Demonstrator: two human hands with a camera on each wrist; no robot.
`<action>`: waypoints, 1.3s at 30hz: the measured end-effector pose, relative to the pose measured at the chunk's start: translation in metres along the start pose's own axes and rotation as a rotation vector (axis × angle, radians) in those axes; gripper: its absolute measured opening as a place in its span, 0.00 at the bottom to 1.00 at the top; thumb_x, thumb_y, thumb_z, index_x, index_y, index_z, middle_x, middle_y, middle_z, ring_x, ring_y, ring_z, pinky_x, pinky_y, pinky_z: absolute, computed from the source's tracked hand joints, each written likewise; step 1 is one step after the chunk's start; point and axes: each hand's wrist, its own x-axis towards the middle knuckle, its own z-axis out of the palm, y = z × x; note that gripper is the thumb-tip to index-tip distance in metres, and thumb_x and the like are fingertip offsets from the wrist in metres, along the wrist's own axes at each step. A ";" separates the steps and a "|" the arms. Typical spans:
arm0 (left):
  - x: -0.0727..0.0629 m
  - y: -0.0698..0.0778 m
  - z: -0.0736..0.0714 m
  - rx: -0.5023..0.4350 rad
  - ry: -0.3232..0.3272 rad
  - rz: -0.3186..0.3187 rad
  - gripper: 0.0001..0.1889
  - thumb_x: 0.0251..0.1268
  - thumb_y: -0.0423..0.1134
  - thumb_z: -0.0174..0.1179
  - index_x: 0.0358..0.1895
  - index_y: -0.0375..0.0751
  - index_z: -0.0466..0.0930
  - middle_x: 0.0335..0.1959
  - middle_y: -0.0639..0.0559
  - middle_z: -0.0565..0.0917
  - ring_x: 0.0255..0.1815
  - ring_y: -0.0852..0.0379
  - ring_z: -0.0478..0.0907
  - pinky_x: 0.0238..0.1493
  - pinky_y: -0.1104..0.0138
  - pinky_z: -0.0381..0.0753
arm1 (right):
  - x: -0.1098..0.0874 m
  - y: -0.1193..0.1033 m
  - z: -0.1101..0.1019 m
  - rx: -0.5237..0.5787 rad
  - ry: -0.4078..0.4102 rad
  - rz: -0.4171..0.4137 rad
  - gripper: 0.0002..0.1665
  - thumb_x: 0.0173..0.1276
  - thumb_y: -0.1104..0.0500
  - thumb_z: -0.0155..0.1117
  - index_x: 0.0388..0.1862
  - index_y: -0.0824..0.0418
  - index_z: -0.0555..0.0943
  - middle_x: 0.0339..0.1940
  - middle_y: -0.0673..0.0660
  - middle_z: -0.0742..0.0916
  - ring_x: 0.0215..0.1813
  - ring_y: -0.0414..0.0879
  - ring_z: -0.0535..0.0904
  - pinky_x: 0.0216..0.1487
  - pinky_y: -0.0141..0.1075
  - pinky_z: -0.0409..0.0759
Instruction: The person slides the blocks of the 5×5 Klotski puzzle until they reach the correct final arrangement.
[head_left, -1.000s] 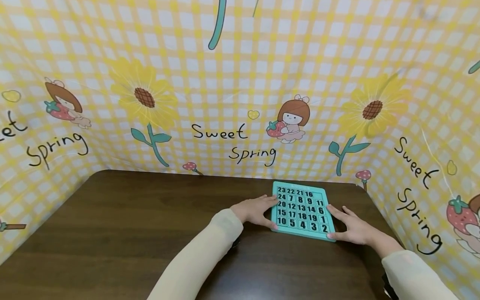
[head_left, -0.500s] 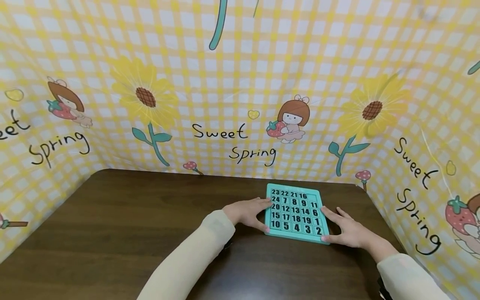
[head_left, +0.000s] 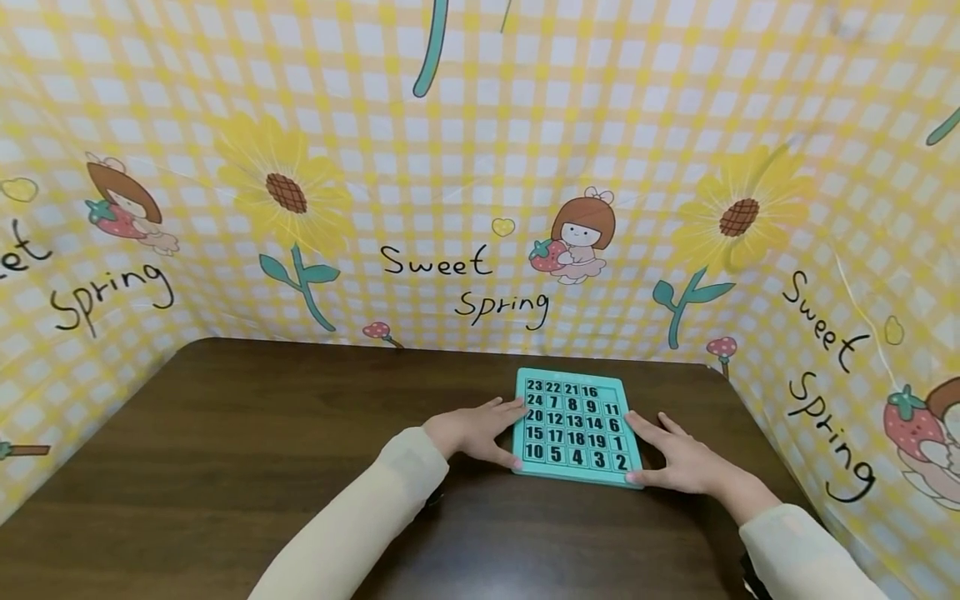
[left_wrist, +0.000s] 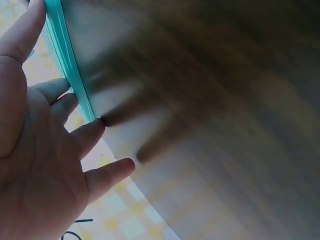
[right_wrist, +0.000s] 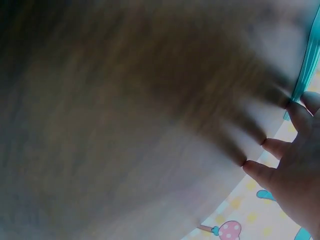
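Observation:
A turquoise sliding number puzzle point(head_left: 574, 430) lies flat on the brown table, right of the middle. Its tiles carry black numbers, and the top right cell has no tile. My left hand point(head_left: 476, 432) touches the puzzle's left side with thumb and fingertips. On the opposite side, my right hand point(head_left: 684, 458) rests its thumb near the lower corner and a finger higher up the edge. In the left wrist view the fingers of the left hand point(left_wrist: 45, 145) are spread and fairly straight along the turquoise rim point(left_wrist: 72, 70). The right hand point(right_wrist: 302, 170) shows spread fingers too.
The dark wooden table point(head_left: 262, 433) extends far to the left and toward the front. Yellow checked cloth point(head_left: 420, 183) with printed flowers and figures hangs behind it and on both sides. The puzzle sits near the table's back edge.
Both hands and the puzzle between them have slid left across the table. The puzzle also turned slightly and came a little nearer. The visible numbers keep their order.

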 end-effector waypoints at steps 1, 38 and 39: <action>-0.002 0.000 0.001 -0.003 -0.003 -0.004 0.48 0.65 0.63 0.60 0.81 0.56 0.45 0.84 0.60 0.41 0.84 0.48 0.38 0.77 0.44 0.55 | 0.000 -0.001 0.001 -0.002 -0.002 0.003 0.61 0.59 0.29 0.66 0.82 0.54 0.53 0.82 0.61 0.59 0.79 0.75 0.44 0.60 0.82 0.51; -0.089 -0.013 0.016 0.047 0.030 -0.132 0.49 0.59 0.63 0.65 0.81 0.56 0.50 0.83 0.59 0.48 0.82 0.45 0.49 0.72 0.33 0.54 | 0.002 -0.074 0.014 0.008 -0.139 -0.046 0.59 0.56 0.34 0.73 0.80 0.51 0.59 0.81 0.51 0.63 0.81 0.66 0.48 0.68 0.70 0.61; -0.092 -0.013 0.016 0.039 0.030 -0.136 0.49 0.59 0.62 0.65 0.80 0.56 0.50 0.83 0.59 0.48 0.82 0.45 0.49 0.72 0.32 0.53 | 0.002 -0.076 0.014 0.018 -0.144 -0.046 0.59 0.56 0.35 0.73 0.80 0.52 0.59 0.81 0.52 0.63 0.81 0.66 0.48 0.68 0.70 0.61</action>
